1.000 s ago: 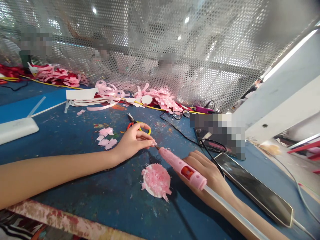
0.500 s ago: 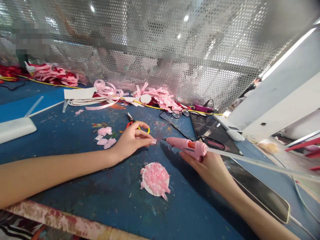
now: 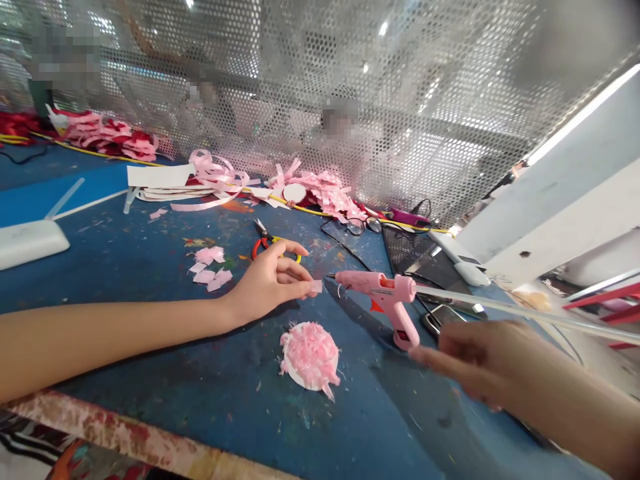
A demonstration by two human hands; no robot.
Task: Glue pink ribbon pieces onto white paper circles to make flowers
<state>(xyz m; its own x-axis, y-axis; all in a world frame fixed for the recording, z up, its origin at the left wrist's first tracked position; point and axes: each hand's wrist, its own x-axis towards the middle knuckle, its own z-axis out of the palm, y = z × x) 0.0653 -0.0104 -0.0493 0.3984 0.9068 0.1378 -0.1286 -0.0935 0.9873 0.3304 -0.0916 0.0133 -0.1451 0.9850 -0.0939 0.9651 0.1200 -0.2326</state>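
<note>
Pink ribbon piece (image 3: 317,287), thin, flat and cut roughly square, pinched between thumb and forefinger of the left hand (image 3: 270,283) over the paint-flecked blue surface (image 3: 240,387), other fingers loosely bent. Facing it, just short of contact, the dark nozzle of a pink plastic glue gun (image 3: 365,283), orange at the trigger, handle base apparently down on the surface; out of its back end, a long, smooth, translucent glue stick (image 3: 500,304). Close to the handle, the right hand (image 3: 490,357), blurred, fingers half spread and around nothing; impossible to tell whether a fingertip touches the handle base. Nearer the body, lying flat, a round shaggy disc (image 3: 310,357), white at the rim and thick with frayed pink strands. Just behind the left fingers and partly covered, scissors (image 3: 263,241) with metal blades and red and yellow handles. Left of these, small flat scraps (image 3: 220,280); farther back, looped ribbon (image 3: 215,175), stiff white card (image 3: 160,177) and a crumpled pink heap (image 3: 325,190) before a perforated metal sheet (image 3: 400,133). By count: one pinched piece, one glue gun, one shaggy disc, one pair of scissors, at least four scraps in the near group. Compared with half a second ago: right-hand grip on the glue gun now released, left-hand pinch unchanged.
</note>
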